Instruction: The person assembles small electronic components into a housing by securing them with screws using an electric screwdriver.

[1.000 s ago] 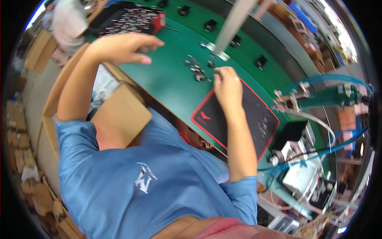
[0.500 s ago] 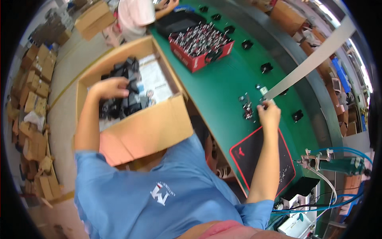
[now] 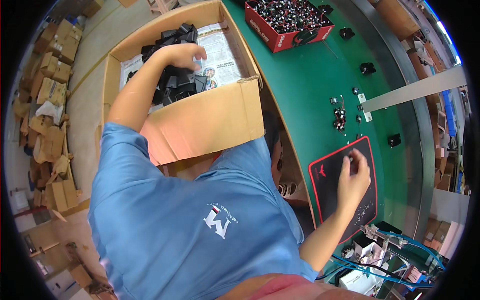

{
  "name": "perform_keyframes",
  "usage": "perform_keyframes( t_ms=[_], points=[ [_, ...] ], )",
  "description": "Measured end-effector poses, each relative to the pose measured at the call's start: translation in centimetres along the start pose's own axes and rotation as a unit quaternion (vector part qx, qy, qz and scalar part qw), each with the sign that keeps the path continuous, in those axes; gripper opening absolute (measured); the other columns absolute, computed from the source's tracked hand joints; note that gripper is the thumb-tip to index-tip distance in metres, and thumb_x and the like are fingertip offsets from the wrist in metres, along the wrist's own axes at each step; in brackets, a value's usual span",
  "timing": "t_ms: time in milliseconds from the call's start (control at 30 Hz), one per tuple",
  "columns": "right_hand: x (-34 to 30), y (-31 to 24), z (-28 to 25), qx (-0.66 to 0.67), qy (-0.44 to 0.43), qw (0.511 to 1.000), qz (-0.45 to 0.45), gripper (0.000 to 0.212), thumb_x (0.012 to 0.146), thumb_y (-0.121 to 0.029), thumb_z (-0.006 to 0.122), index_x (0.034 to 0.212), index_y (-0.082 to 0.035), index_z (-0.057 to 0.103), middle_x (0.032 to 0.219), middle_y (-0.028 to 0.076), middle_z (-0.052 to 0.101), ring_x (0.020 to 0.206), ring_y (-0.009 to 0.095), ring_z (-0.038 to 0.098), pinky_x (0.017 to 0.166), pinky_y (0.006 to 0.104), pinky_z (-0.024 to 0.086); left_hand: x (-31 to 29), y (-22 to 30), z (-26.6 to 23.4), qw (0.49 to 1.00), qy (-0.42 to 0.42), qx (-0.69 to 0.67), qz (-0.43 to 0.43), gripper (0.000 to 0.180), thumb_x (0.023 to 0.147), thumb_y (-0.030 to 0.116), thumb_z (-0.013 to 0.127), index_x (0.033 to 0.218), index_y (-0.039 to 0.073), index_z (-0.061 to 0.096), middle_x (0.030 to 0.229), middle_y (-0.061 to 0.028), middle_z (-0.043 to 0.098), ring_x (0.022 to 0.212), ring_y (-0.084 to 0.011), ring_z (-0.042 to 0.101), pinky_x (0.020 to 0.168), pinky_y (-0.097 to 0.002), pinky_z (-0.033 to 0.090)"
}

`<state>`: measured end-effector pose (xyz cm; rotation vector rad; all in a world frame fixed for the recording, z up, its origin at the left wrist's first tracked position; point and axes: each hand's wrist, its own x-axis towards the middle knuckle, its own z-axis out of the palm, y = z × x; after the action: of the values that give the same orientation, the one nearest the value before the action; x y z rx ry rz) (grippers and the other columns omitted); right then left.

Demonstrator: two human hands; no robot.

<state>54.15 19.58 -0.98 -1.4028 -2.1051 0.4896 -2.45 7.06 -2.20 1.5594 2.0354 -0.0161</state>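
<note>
My left hand [image 3: 184, 55] hangs over the cardboard box [image 3: 210, 120], fingers spread and slightly curled, with nothing visible in them. Beneath it lies a heap of black plastic parts [image 3: 172, 90] on printed paper [image 3: 222, 55]. Over the black mat with a red edge [image 3: 325, 195], my right hand [image 3: 355, 177] has its fingers bent together at the tips. Something small may be pinched there, too small to make out. Beyond the mat, a little pile of small wired parts [image 3: 340, 119] sits on the green bench [image 3: 310, 95], beside a white plate [image 3: 366, 107] under a flat metal bar.
A red box [image 3: 280, 42] heaped with small wired components stands at the far end of the bench. Several black pieces [image 3: 367, 68] line the bench's right side. Tiny bits [image 3: 365, 212] lie on the mat. A clamp-like device with blue hoses [image 3: 385, 235] is at lower right.
My right hand has moved back from the metal bar to above the mat. My left hand has shifted within the box, its fingers lifted off the black parts. The whole view has shifted.
</note>
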Motion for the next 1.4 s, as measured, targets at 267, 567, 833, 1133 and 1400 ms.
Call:
perform_keyframes(
  t_ms=[267, 567, 833, 1133, 1400],
  points=[
    [-9.3, 1.5, -1.3, -0.027, 0.033, 0.999, 0.022, 0.031, 0.085, 0.001, 0.07, 0.116, -0.002, 0.07, 0.112, 0.014, 0.072, 0.107, 0.034, 0.066, 0.091, 0.0435, 0.054, -1.0, 4.3, 3.3, 0.977, -0.072, 0.201, 0.01, 0.066, 0.074, -0.005, 0.068, 0.133, 0.023, 0.065, 0.142, -0.0064, 0.054, 0.137, -0.0344, 0.048, 0.106, -0.059, 0.041],
    [-12.0, 3.3, -0.4, -0.044, 0.091, 0.993, 0.055, 0.021, 0.085, 0.004, 0.068, 0.105, 0.003, 0.072, 0.115, 0.018, 0.064, 0.106, 0.037, 0.065, 0.09, 0.0449, 0.054, 0.1, 1.0, 3.7, 0.985, -0.03, 0.107, 0.13, 0.051, 0.074, 0.001, 0.076, 0.123, 0.013, 0.072, 0.128, -0.006, 0.066, 0.128, -0.0289, 0.056, 0.106, -0.0435, 0.045],
    [-12.8, 4.2, -0.6, -0.089, 0.122, 0.988, 0.035, 0.017, 0.088, 0.0, 0.073, 0.105, 0.0, 0.075, 0.105, 0.014, 0.063, 0.087, 0.028, 0.064, 0.076, 0.0402, 0.054, 1.0, 2.0, 5.1, 0.987, 0.004, -0.046, 0.154, 0.026, 0.091, 0.015, 0.075, 0.114, 0.002, 0.074, 0.108, -0.0144, 0.073, 0.102, -0.0281, 0.07, 0.093, -0.038, 0.056],
    [-13.4, 5.1, -1.0, 0.0, 0.146, 0.983, 0.113, 0.024, 0.088, 0.004, 0.073, 0.112, 0.004, 0.07, 0.102, 0.011, 0.064, 0.067, 0.016, 0.062, 0.058, 0.0294, 0.051, -0.3, 2.2, 4.1, 0.972, 0.143, -0.095, 0.16, 0.022, 0.102, 0.016, 0.065, 0.12, 0.004, 0.068, 0.109, -0.0117, 0.073, 0.101, -0.0253, 0.069, 0.087, -0.0377, 0.056],
    [-13.7, 5.3, -1.0, -0.015, 0.174, 0.982, 0.077, 0.012, 0.089, 0.001, 0.074, 0.101, 0.003, 0.074, 0.099, 0.013, 0.068, 0.072, 0.019, 0.066, 0.061, 0.0315, 0.053, -4.7, 10.4, 4.0, 0.681, 0.247, -0.652, 0.225, 0.025, 0.112, 0.024, 0.048, 0.13, 0.008, 0.057, 0.132, -0.0119, 0.063, 0.108, -0.0266, 0.072, 0.076, -0.0368, 0.062]
  ],
)
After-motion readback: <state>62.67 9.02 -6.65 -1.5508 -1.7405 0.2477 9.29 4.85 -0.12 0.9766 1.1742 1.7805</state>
